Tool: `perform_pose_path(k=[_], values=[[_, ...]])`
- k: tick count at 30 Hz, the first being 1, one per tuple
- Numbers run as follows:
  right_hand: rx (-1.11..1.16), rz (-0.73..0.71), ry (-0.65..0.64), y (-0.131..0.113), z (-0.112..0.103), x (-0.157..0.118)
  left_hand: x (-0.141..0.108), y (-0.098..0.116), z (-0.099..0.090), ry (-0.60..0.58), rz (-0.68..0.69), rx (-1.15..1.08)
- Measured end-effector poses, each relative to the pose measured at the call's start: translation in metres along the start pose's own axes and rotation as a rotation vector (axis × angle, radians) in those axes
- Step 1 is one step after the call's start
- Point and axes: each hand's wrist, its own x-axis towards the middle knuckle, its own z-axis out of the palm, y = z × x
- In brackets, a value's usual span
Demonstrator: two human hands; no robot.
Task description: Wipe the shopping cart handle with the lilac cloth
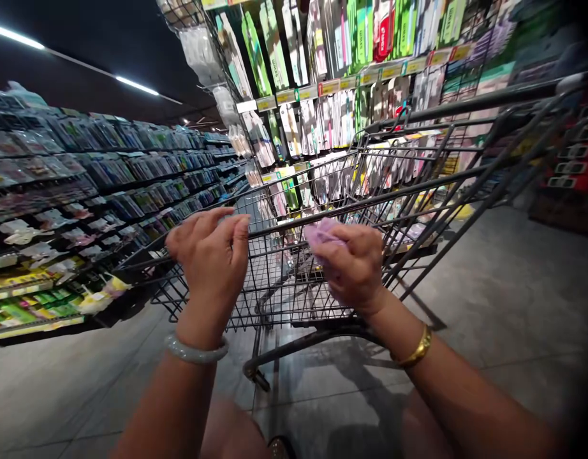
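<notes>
A dark metal shopping cart point(275, 322) stands side-on right in front of me. My left hand point(210, 255) has its fingers curled over the cart's top side rail, the thumb lying along it; the fingertips are hidden behind the rail. A grey-white bangle circles that wrist. Crumpled in my closed right hand point(356, 264) is a light purple cloth point(325, 234), part of it sticking out above the fingers. This hand is just in front of the same rail; whether it touches the rail I cannot tell. A gold bangle is on the right wrist.
Behind the cart rises a display rack point(308, 92) hung with packaged goods in green, white and red. Long shelves point(107, 153) of packs run along the left. The cart's wheel point(259, 379) rests on the grey tiled floor point(504, 287), close to my legs.
</notes>
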Motion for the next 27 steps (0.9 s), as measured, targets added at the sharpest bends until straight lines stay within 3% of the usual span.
perform_pose_path(k=[4,8,12,17,20,24,27], values=[[-0.036,-0.106,-0.023,0.003,-0.001,0.007,0.018,0.036,0.011,-0.136,0.145,-0.123],[-0.095,0.147,0.149,0.039,-0.026,0.025,0.02,0.046,0.026,-0.274,0.19,-0.012],[-0.147,0.303,0.256,0.052,-0.035,0.027,0.016,0.045,0.033,-0.246,0.157,0.062],[-0.133,0.067,0.066,0.025,-0.022,0.018,0.016,0.044,0.034,-0.236,0.16,0.082],[-0.146,-0.022,0.069,0.032,-0.025,0.023,0.017,0.046,0.034,-0.242,0.136,0.091],[-0.191,0.218,0.289,0.066,-0.044,0.035,0.016,0.049,0.032,-0.246,0.113,0.079],[-0.22,0.319,0.339,0.067,-0.046,0.038,0.016,0.049,0.031,-0.238,0.107,0.068]])
